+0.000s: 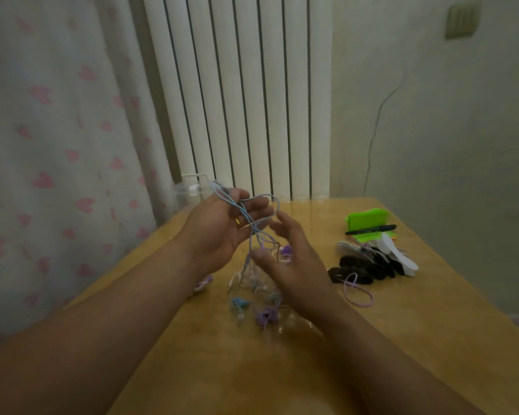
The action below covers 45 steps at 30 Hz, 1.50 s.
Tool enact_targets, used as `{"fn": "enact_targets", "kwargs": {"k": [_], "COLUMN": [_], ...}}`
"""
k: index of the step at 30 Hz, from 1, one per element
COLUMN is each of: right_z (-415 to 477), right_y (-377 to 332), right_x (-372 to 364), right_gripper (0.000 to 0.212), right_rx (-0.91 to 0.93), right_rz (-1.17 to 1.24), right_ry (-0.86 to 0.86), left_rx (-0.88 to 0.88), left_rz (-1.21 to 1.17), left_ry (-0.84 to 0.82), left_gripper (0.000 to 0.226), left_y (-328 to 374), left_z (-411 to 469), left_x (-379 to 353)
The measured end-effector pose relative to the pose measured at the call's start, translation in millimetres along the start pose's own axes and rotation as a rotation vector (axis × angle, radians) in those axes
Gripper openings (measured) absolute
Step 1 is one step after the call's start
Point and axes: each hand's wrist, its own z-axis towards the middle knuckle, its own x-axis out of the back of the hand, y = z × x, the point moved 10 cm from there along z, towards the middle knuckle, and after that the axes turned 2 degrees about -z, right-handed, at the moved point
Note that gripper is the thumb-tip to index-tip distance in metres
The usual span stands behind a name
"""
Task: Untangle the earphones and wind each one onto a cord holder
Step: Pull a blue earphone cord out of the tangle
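My left hand (222,227) holds the blue cord (244,211) looped; right hand (294,265) spread, empty; risk: pulling upward could cinch the tangle (265,316) tighter.

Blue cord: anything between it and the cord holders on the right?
The blue cord, held up by the left hand, is tangled with a purple cord and trails into the pile below. The open right hand and a loose purple loop on the table lie between it and the cord holders.
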Motion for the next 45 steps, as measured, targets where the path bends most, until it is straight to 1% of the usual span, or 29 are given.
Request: {"fn": "enact_targets", "kwargs": {"k": [1, 3, 5, 7, 8, 11, 14, 15, 17, 20, 21, 24, 25, 26, 27, 29, 30, 31, 32, 33, 34, 35, 36, 37, 39, 41, 42, 43, 45], "right_z": [-1, 0, 3, 8, 11, 12, 11, 9, 6, 4, 3, 0, 0, 0, 1, 5, 8, 10, 11, 11, 11, 10, 10, 10, 10, 9, 8, 8, 8], "right_y": [-1, 4, 14, 21, 22, 25, 30, 30, 24, 6, 1, -8, -9, -8, -9, -8, -3, 7, 18, 28, 35, 40, 42, 43, 41, 35, 33, 32, 32], "right_x": [-7, -12, -10, -3, 0, 3, -3, -6, -4, 11, 14, 3, -2, -6, -7, -2, 0, 0, 0, -2, -2, -4, -4, -5, -7, -13, -16, -17, -14], "right_gripper": [0.066, 0.050, 0.033, 0.017, 0.015, 0.032, 0.040, 0.047, 0.061, 0.068, 0.070, 0.082, 0.083, 0.077, 0.065, 0.030, 0.019, 0.016, 0.019, 0.024, 0.029, 0.032, 0.034, 0.033, 0.031, 0.028, 0.026, 0.024, 0.022], "right_rx": [0.016, 0.008, -0.028, -0.035, -0.022, -0.010, -0.011, -0.008, -0.002, 0.064, 0.088, 0.101, 0.087, 0.078, 0.084, 0.134, 0.119, 0.077, 0.026, -0.023, -0.062, -0.089, -0.107, -0.116, -0.099, -0.047, -0.027, -0.016, -0.012], "right_rz": [-0.021, -0.051, -0.071, -0.146, -0.174, -0.240, -0.348, -0.362, -0.341, -0.273, -0.265, -0.256, -0.241, -0.224, -0.227, -0.280, -0.301, -0.295, -0.276, -0.250, -0.234, -0.219, -0.206, -0.189, -0.186, -0.246, -0.276, -0.291, -0.273], "right_ry": [-0.038, -0.052, -0.036, 0.011, 0.035, 0.041, -0.020, -0.033, 0.004, 0.135, 0.149, 0.079, 0.054, 0.049, 0.064, 0.132, 0.131, 0.099, 0.050, 0.003, -0.028, -0.052, -0.062, -0.065, -0.074, -0.109, -0.128, -0.138, -0.132], "left_rx": [0.022, 0.041, 0.031, 0.013, -0.003, -0.044, -0.050, -0.048, -0.047, -0.048, -0.051, -0.051, -0.040, -0.026, -0.008, 0.023, 0.033, 0.034, 0.010, -0.046, -0.127, -0.224, -0.306, -0.328, -0.219, -0.018, 0.052, 0.072, 0.029], "left_rz": [-0.057, -0.153, -0.244, -0.315, -0.324, -0.319, -0.387, -0.407, -0.433, -0.401, -0.389, -0.366, -0.362, -0.358, -0.351, -0.312, -0.262, -0.189, -0.069, 0.138, 0.465, 0.867, 1.198, 1.369, 1.525, 1.679, 1.713, 1.731, 1.670], "left_ry": [-0.022, -0.038, 0.000, 0.063, 0.092, 0.139, 0.154, 0.152, 0.127, 0.065, 0.046, -0.028, -0.063, -0.102, -0.142, -0.207, -0.218, -0.208, -0.168, -0.092, -0.012, 0.051, 0.047, -0.008, -0.188, -0.348, -0.386, -0.390, -0.334], "left_gripper": [0.026, 0.026, 0.025, 0.024, 0.024, 0.028, 0.031, 0.031, 0.031, 0.031, 0.031, 0.033, 0.034, 0.034, 0.034, 0.030, 0.027, 0.026, 0.024, 0.022, 0.021, 0.021, 0.021, 0.023, 0.033, 0.037, 0.040, 0.043, 0.038], "left_y": [-4, -7, -1, 9, 15, 29, 39, 43, 50, 61, 65, 76, 77, 77, 75, 66, 61, 57, 55, 57, 63, 69, 68, 59, 25, -14, -28, -34, -31], "left_z": [-1, 0, 7, 14, 17, 24, 30, 32, 32, 26, 24, 15, 11, 6, 0, -11, -16, -19, -18, -17, -15, -13, -11, -9, -7, -13, -14, -14, -10], "left_x": [-5, -10, -4, 6, 12, 23, 27, 26, 20, 3, -4, -28, -38, -49, -60, -76, -78, -75, -68, -56, -42, -31, -27, -23, -8, 8, 16, 21, 22]}}
